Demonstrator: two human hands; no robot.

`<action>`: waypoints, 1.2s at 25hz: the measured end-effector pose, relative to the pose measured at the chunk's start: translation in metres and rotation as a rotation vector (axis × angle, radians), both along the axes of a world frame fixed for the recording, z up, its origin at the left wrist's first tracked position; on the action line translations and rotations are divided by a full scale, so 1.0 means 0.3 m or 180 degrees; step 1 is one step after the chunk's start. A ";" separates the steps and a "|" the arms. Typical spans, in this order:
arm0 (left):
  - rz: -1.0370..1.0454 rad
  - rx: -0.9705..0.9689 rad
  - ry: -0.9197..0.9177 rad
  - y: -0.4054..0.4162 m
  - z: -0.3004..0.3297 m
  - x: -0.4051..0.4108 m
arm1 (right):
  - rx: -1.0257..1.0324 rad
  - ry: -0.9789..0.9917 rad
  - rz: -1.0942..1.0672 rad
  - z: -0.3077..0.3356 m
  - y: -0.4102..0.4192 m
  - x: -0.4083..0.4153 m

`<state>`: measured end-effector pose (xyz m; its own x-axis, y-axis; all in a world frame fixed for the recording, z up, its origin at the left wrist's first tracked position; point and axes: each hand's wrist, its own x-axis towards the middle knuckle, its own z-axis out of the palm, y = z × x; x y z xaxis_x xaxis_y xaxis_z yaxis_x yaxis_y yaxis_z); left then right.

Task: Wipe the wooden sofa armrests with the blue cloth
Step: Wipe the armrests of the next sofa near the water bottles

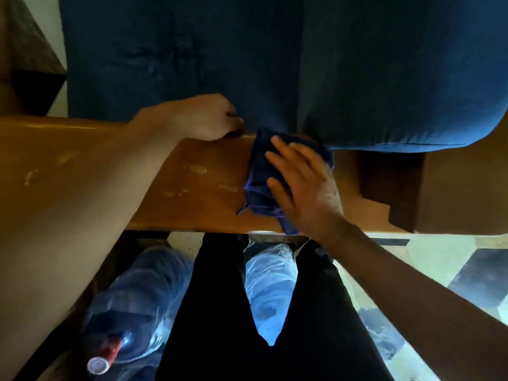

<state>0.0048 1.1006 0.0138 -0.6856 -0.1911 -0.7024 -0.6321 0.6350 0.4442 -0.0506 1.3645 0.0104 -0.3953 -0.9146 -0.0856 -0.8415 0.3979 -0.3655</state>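
— Where is the blue cloth [264, 174] found relative to the fingers of the right hand [305, 185]?

— It is found directly beneath them. The fingers [283, 158] are held straight and spread, and are laid flat on the folded cloth, which is pressed onto the wooden armrest [192, 193]. Nothing is pinched or curled around. Cloth is seen projecting beyond the fingertips toward the dark blue sofa cushion [275, 64], and a loose hem is noted below the little-finger side, near the armrest's front edge.

— And the left hand [203, 119]?

— It is set at the armrest's far edge, just to the left of the cloth and apart from it. Its fingers are curled over that edge, against the cushion; the fingertips are hidden, so how far they wrap cannot be told. The cloth is not touched by this hand.

— What is recorded on the surface between the two hands?

— Pale wet-looking patches [198, 169] are observed on the wood, to the left of the right fingertips and below the left knuckles.

— Anything further?

— Dark trouser legs [220, 298] are seen below the armrest, with two large clear water bottles [137, 303] beside and between them on a tiled floor [453, 265].
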 end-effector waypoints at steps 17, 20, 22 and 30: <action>0.0644 -0.0763 0.0523 -0.114 0.030 0.287 | 0.0872 0.0254 -0.0004 -0.073 -0.271 -0.079; 0.1039 -0.0820 0.0822 -0.108 0.070 0.310 | 0.0899 0.0706 -0.0084 -0.046 -0.050 0.056; 0.1270 -0.0993 0.1114 -0.113 0.092 0.361 | 0.0987 0.0563 0.0017 -0.050 -0.037 0.130; 0.2695 -0.1866 0.1689 0.098 0.120 0.657 | 0.0697 0.0687 0.0307 -0.076 -0.437 0.150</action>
